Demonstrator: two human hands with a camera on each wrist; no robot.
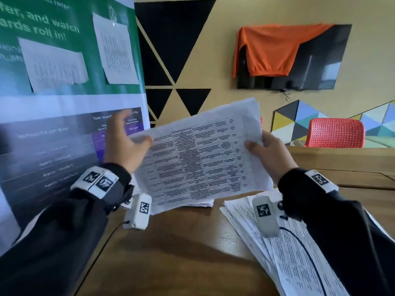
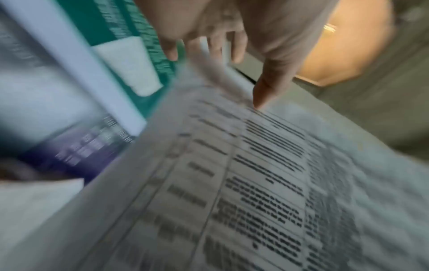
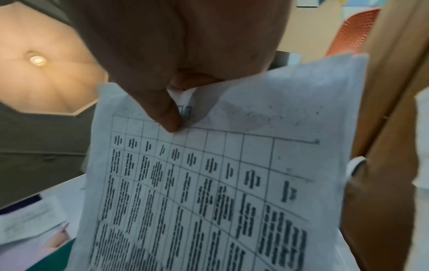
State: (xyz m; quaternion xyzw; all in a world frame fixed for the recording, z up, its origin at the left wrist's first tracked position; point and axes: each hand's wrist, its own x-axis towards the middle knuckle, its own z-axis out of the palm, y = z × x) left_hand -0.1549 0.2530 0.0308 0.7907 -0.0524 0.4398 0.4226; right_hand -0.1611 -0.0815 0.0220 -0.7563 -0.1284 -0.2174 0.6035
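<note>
Standing at the far left, a green and white banner [image 1: 64, 92] carries two printed pages taped to its face.

Left hand [image 1: 126, 144]: raised at the left edge of the sheaf of printed sheets [image 1: 203, 159]. Its fingers are spread and nearly straight, clear of the paper. The thumb tip [image 2: 262, 99] touches the top page, and the hand grips nothing.

Sheaf: held in the air above the wooden tabletop [image 1: 181, 242], between the two hands and tilted so that its right end sits higher. The upper face shows a ruled grid filled with dense text. Just below its lower edge a small stack of pages [image 1: 201, 203] lies flat on the tabletop.

Right hand [image 1: 269, 152]: pinches the right edge of the sheaf, with the thumb pressed on the printed face and the fingers curled behind it.

Further right, a fanned pile of printed pages [image 1: 288, 259] lies on the tabletop, partly under the right forearm. On the wall behind, an orange garment [image 1: 271, 50] hangs over the upper left corner of a dark screen [image 1: 316, 69]. A red chair [image 1: 335, 133] stands beyond the tabletop at the far right.
</note>
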